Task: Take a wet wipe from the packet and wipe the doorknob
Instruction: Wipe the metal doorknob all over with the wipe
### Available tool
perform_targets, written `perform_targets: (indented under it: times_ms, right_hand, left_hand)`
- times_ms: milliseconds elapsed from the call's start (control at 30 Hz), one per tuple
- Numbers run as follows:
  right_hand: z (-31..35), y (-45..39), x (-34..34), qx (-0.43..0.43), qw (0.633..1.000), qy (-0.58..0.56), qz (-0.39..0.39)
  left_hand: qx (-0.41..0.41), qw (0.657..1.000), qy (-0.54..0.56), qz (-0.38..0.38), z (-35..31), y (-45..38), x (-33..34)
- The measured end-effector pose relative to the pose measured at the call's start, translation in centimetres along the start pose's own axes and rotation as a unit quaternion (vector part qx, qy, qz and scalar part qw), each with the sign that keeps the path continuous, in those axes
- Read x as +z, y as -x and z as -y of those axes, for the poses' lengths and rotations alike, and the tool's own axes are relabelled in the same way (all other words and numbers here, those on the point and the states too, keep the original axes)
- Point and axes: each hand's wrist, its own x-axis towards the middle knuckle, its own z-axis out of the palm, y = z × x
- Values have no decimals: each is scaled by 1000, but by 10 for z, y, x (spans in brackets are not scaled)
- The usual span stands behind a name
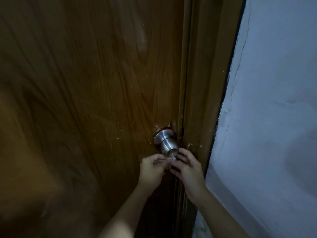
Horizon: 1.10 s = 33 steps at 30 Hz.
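A round silver doorknob (166, 143) sticks out of the brown wooden door (85, 100) close to its right edge. Both my hands are raised just below the knob, nearly touching each other. My right hand (187, 169) curls around a small dark packet (178, 163), which is mostly hidden by the fingers. My left hand (151, 169) pinches a pale bit of wet wipe (169, 159) at the packet's opening. The light is dim and the wipe is barely visible. Neither hand touches the knob.
The door frame (202, 83) runs along the right of the door. Beyond the frame is a pale blue-white wall (274, 117) with cracked paint along its edge. Scratches and chips mark the wood around the knob.
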Motion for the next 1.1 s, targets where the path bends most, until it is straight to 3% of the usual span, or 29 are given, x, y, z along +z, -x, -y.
perform_targets:
  times_ms: [100,200,300,367,500,633,700,767,867,933,1100]
  right_hand:
    - [-9,3,-1,-111,985,86,-96]
    - [-5,5,0,-242,932,187,-196]
    - [12,3,5,-401,852,263,-211]
    - [22,-4,12,-452,814,324,-168]
    - [26,-24,21,-422,785,453,-37]
    - [16,-25,20,-377,807,442,-108]
    - [13,-21,21,-419,775,462,-100]
    - [8,-17,19,-497,720,481,-54]
    - [2,-12,8,-532,687,495,-19]
    - [-6,-12,-2,-532,688,493,-29]
    - [-17,-9,2,-502,731,454,-88]
  left_hand:
    - [-1,999,11,51,1,3,-6]
    - [17,999,-1,28,-3,2,-11]
    - [86,993,-70,-36,-12,0,-11]
    - [108,986,-110,-57,-18,-1,-11]
    - [128,984,-116,-44,-22,0,-12]
    - [125,981,-138,-48,-22,-1,-11]
    - [137,977,-157,-53,-21,-2,-11]
    - [147,971,-179,-59,-20,-3,-11]
    - [146,968,-197,-55,-20,-3,-12]
    - [141,968,-201,-38,-20,-2,-15]
    - [149,966,-214,6,-23,-3,-23]
